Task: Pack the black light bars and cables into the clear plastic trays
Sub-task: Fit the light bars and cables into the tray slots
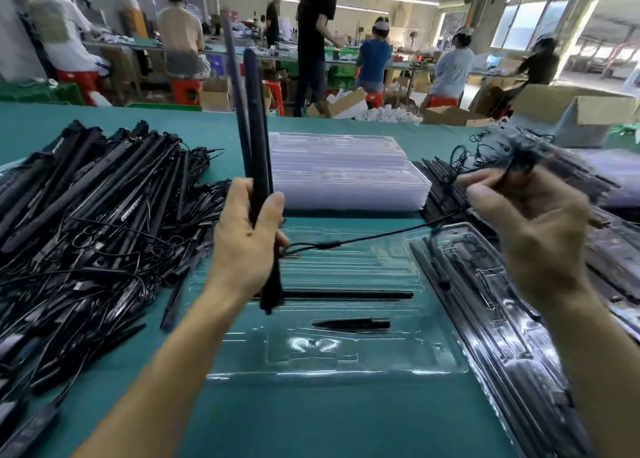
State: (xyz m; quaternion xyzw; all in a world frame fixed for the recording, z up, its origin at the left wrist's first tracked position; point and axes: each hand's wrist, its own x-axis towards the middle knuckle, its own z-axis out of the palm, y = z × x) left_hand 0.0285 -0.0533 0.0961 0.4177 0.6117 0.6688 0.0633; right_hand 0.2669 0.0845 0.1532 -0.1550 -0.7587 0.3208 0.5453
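2 matte-black light bars [258, 146] are gripped upright in the left hand [246, 246]; a cable [381, 234] is pinched by the right hand [533, 239].

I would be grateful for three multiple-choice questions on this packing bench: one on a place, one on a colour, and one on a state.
1. Where is the stack of empty trays?
A) on the floor
B) behind the open tray
C) inside a cardboard box

2. What colour is the table?
A) white
B) red
C) teal

3. How are the light bars in the left hand?
A) lying flat
B) held upright
C) snapped apart

Answers: 1 B, it sits farther back on the table; 2 C, teal shows all around the trays; 3 B, they rise above the gripping fingers.
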